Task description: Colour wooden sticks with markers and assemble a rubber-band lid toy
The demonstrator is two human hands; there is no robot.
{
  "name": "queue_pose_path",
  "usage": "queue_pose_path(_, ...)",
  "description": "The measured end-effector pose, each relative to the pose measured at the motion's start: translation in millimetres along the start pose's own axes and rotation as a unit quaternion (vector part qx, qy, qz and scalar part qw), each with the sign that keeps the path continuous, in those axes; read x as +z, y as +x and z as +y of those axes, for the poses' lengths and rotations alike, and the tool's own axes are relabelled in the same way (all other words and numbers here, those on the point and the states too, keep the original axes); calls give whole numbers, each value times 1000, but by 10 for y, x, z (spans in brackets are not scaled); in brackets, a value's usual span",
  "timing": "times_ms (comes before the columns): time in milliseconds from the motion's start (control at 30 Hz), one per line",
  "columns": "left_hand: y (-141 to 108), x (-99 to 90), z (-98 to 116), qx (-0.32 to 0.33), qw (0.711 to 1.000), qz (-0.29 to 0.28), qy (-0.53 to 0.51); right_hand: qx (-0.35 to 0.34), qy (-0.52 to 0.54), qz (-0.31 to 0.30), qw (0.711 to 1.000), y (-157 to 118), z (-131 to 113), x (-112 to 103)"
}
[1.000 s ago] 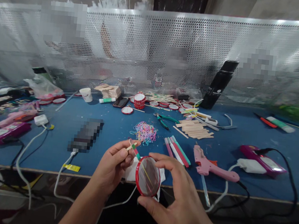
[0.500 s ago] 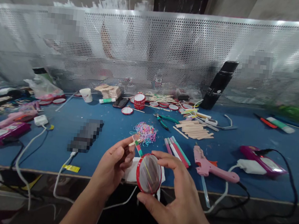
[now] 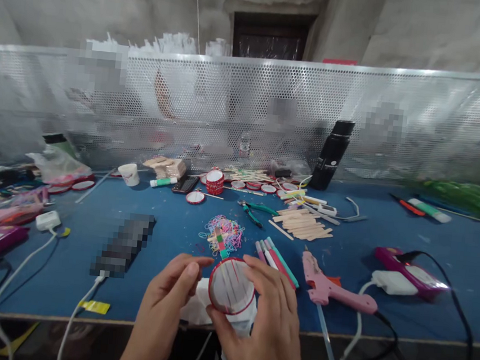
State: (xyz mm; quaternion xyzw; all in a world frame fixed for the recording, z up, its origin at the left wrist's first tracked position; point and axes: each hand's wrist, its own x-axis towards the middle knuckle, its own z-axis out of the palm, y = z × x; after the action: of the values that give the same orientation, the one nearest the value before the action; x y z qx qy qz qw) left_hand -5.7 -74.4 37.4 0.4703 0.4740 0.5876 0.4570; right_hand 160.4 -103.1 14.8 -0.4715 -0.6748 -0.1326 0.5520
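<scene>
A small round drum [image 3: 232, 287] with a red rim and a pale see-through face sits between the fingers and thumb of my right hand [image 3: 265, 312]. From its upper edge sticks out a flat stick [image 3: 221, 244] with green and red bands, pointing away over a heap of coloured rubber bands [image 3: 232, 230]. Close beside the rim on the left is my left hand [image 3: 173, 295], its fingers curled and the thumb near the index finger. Whatever may be in that pinch is too small or hidden to name. White tissue [image 3: 196, 306] lies beneath the drum.
Right of my hands lie markers [image 3: 278, 260] and a pink glue gun [image 3: 331, 290] with its cable. Farther back are pliers [image 3: 251, 212], wooden sticks [image 3: 304, 223], stacked red-rimmed drums [image 3: 215, 182] and a black bottle [image 3: 332, 155]. A phone [image 3: 125, 245] lies left.
My left fingers have let go of the striped stick and moved to the drum's left side. The drum's face has turned more towards me. The camera view has tilted up.
</scene>
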Motion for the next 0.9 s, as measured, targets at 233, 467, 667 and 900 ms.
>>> queue_pose_path(233,78,84,19,-3,996,52,-70,-6,5,0,1000,-38,36,22)
queue_pose_path(467,120,257,192,-165,954,-23,-250,-2,45,-4,999,-75,4,26)
queue_pose_path(667,109,304,209,-205,937,-37,-280,17,64,6,998,-72,-62,43)
queue_pose_path(900,115,303,212,-192,934,-48,-298,7,58,4,998,-51,-92,19)
